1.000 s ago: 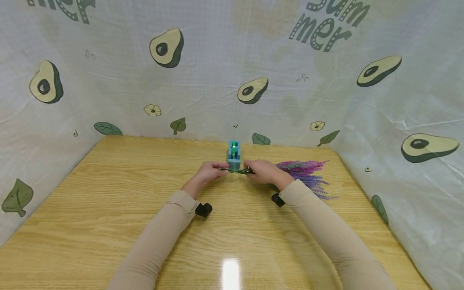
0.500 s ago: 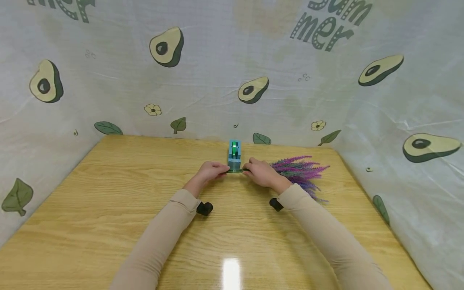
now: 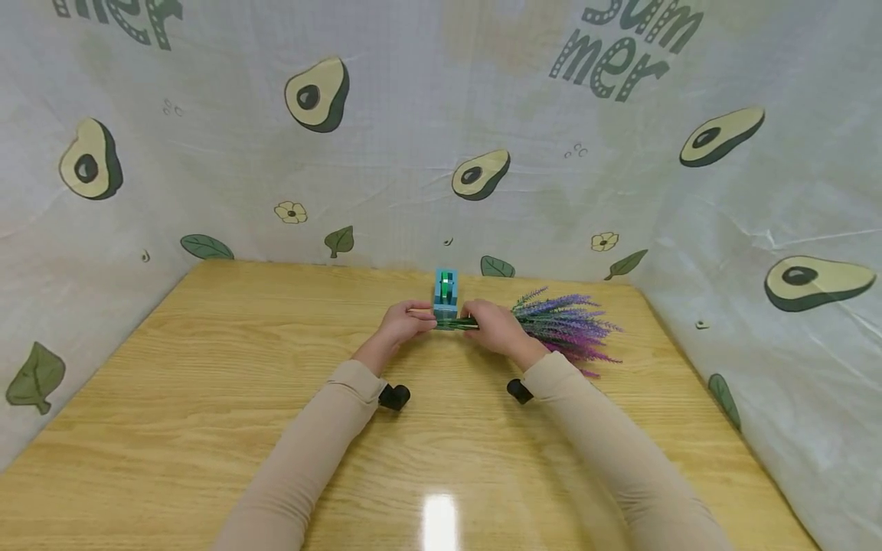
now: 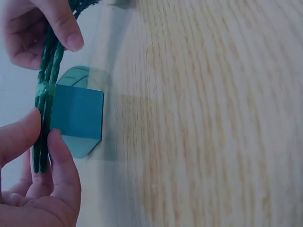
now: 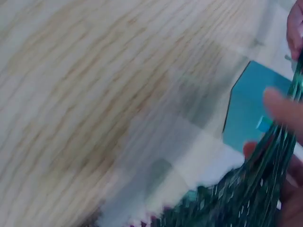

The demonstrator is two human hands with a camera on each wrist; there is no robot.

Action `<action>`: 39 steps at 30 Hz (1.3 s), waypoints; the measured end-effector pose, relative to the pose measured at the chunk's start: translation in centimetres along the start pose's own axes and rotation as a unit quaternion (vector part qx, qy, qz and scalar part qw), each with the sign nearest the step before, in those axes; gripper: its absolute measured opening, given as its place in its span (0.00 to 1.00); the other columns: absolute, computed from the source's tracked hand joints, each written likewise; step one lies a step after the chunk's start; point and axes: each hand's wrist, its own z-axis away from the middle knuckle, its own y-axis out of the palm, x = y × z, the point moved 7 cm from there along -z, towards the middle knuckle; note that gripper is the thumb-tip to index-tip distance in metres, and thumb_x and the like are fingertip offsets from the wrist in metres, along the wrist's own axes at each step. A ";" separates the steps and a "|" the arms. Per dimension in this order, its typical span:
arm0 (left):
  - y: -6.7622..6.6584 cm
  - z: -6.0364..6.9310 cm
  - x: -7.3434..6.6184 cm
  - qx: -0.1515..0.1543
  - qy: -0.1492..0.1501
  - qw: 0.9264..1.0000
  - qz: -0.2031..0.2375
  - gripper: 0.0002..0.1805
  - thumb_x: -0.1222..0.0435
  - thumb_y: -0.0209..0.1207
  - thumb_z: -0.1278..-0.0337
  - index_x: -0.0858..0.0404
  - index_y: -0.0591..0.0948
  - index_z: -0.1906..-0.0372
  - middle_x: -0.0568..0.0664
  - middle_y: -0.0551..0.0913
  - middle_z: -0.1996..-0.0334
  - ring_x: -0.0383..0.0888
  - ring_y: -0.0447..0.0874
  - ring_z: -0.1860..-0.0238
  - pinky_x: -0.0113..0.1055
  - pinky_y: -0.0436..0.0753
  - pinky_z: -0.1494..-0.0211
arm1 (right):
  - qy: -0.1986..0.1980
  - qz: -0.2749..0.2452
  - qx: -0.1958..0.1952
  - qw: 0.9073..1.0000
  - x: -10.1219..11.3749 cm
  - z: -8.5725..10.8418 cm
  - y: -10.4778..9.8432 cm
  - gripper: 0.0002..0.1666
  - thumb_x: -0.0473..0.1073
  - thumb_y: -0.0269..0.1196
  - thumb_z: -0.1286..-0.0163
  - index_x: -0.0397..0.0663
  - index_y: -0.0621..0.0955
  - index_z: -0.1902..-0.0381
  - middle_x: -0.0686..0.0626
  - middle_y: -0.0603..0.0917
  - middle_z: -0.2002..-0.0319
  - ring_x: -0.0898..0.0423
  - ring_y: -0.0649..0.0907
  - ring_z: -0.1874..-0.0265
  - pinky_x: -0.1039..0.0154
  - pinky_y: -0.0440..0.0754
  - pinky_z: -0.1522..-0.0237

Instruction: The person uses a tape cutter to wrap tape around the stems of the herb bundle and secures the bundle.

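Note:
A bunch of artificial lavender [image 3: 568, 325] with violet and magenta flower spikes lies sideways between my two hands. My left hand [image 3: 403, 321] pinches the cut ends of its green stems [image 4: 43, 151] between thumb and fingers. My right hand [image 3: 492, 325] holds the stems nearer the flowers, thumb on one side and fingers on the other. A band of translucent green tape [image 4: 45, 90] wraps the stems between the hands, seen in the left wrist view. Just behind the stems stands a blue tape dispenser [image 3: 445, 287] with a green roll.
The wooden table [image 3: 276, 444] stretches around the hands on all sides. A pale cloth printed with avocados [image 3: 393, 99] hangs behind the table and along both sides. The dispenser stands close to the back edge.
The bunch has turned about its length: the violet spikes now lie on the far side and the magenta ones nearer. Both hands stay at about the same spot in front of the dispenser.

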 end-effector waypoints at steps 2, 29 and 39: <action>0.1 0.0 0.0 -0.004 0.000 1.000 -0.008 0.23 0.73 0.62 0.45 0.64 0.74 0.43 0.58 0.81 0.53 0.50 0.79 0.52 0.41 0.77 0.46 | -0.005 -0.020 0.006 1.000 -0.1 0.1 0.2 0.10 0.41 0.63 0.36 0.44 0.79 0.57 0.48 0.80 0.62 0.53 0.79 0.65 0.56 0.79 0.62; 1.7 -0.9 0.9 -0.050 -0.045 0.990 0.127 0.27 0.73 0.64 0.48 0.69 0.72 0.40 0.62 0.78 0.54 0.42 0.83 0.68 0.35 0.82 0.55 | -0.041 -0.012 -0.029 0.999 0.2 0.2 0.5 0.05 0.35 0.61 0.35 0.46 0.80 0.61 0.49 0.78 0.64 0.53 0.79 0.65 0.56 0.79 0.62; 1.8 -1.3 1.6 -0.056 -0.074 0.978 0.185 0.27 0.80 0.61 0.50 0.69 0.74 0.41 0.64 0.77 0.49 0.42 0.82 0.72 0.34 0.82 0.56 | -0.048 -0.025 -0.019 0.998 0.2 0.0 0.9 0.06 0.33 0.62 0.36 0.44 0.80 0.60 0.47 0.79 0.63 0.52 0.79 0.63 0.56 0.79 0.60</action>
